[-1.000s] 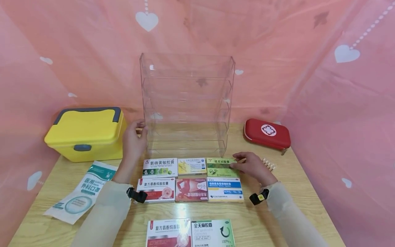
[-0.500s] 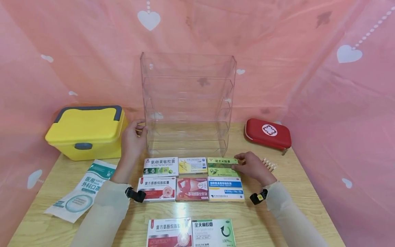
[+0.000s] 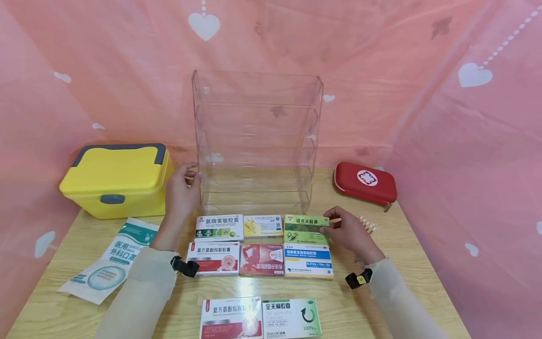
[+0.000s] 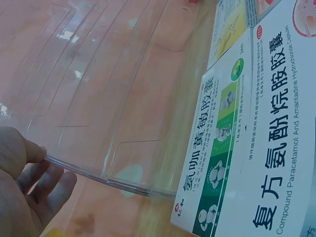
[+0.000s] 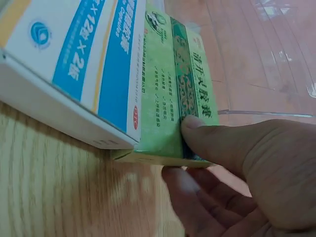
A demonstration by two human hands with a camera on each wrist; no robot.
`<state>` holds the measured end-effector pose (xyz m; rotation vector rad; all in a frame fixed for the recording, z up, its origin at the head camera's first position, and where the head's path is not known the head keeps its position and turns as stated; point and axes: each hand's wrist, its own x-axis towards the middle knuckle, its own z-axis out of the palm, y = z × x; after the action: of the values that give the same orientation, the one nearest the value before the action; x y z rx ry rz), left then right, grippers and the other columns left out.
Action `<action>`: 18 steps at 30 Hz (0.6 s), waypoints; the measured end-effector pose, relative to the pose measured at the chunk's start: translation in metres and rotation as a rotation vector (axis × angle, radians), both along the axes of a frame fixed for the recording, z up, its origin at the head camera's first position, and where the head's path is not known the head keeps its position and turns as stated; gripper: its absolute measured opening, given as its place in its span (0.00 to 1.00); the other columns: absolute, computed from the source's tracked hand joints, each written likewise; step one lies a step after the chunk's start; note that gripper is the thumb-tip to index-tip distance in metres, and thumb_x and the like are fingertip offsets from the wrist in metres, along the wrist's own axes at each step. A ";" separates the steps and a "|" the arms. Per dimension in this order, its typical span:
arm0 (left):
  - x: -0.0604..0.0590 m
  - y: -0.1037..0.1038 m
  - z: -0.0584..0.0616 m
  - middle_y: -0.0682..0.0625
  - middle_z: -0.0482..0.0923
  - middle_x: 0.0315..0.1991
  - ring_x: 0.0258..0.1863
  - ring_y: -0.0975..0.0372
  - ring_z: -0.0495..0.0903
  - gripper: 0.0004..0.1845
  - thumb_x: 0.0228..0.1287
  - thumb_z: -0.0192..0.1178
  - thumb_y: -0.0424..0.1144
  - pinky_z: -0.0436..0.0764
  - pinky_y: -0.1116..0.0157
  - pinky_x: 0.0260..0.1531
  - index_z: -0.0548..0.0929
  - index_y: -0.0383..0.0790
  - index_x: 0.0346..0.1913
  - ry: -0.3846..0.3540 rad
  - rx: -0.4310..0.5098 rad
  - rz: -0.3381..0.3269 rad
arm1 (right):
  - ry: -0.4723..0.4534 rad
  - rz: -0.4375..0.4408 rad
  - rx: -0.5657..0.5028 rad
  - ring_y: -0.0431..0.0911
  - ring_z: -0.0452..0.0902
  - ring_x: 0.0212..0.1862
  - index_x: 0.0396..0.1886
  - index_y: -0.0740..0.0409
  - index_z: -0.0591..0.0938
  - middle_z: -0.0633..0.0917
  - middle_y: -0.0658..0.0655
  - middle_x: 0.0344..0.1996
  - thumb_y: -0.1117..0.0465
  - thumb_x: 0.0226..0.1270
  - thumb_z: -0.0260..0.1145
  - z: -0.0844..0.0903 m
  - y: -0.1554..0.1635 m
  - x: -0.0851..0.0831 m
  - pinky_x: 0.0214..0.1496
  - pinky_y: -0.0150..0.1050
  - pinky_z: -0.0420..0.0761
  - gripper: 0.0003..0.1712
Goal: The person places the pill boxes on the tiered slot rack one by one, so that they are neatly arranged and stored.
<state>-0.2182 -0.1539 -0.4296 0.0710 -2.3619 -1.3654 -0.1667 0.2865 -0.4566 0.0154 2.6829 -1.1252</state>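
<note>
My right hand (image 3: pixel 345 230) pinches the right end of a green medicine box (image 3: pixel 306 229), thumb on top and fingers underneath; in the right wrist view the green box (image 5: pixel 173 98) is tipped up off the wood beside a blue-and-white box (image 5: pixel 69 64). My left hand (image 3: pixel 182 188) holds the left edge of a clear acrylic tiered rack (image 3: pixel 256 141), thumb and fingers on its wall (image 4: pixel 89 168). Several medicine boxes lie in rows before the rack, among them a white-and-green box (image 3: pixel 219 227) and a red-and-white box (image 3: pixel 213 258).
A yellow lidded case (image 3: pixel 116 179) stands at the back left, a red first-aid pouch (image 3: pixel 365 182) at the back right. A mask packet (image 3: pixel 110 261) lies at the left. Two more boxes (image 3: pixel 260 318) sit at the table's near edge. Pink curtain surrounds the wooden table (image 3: pixel 406 263).
The right hand has closed its pinch on the green box's right end and tipped that end up slightly. The left hand stays on the rack.
</note>
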 end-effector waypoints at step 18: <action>-0.001 -0.003 0.000 0.42 0.82 0.44 0.39 0.51 0.79 0.16 0.75 0.60 0.36 0.80 0.56 0.38 0.80 0.40 0.62 -0.010 -0.011 -0.019 | 0.341 0.021 -0.309 0.52 0.81 0.53 0.53 0.57 0.82 0.81 0.56 0.51 0.60 0.62 0.78 0.072 -0.038 -0.052 0.46 0.40 0.85 0.21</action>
<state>-0.2196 -0.1567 -0.4296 0.0526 -2.3838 -1.3635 -0.2183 0.2480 -0.3847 -0.2806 2.7432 -1.6544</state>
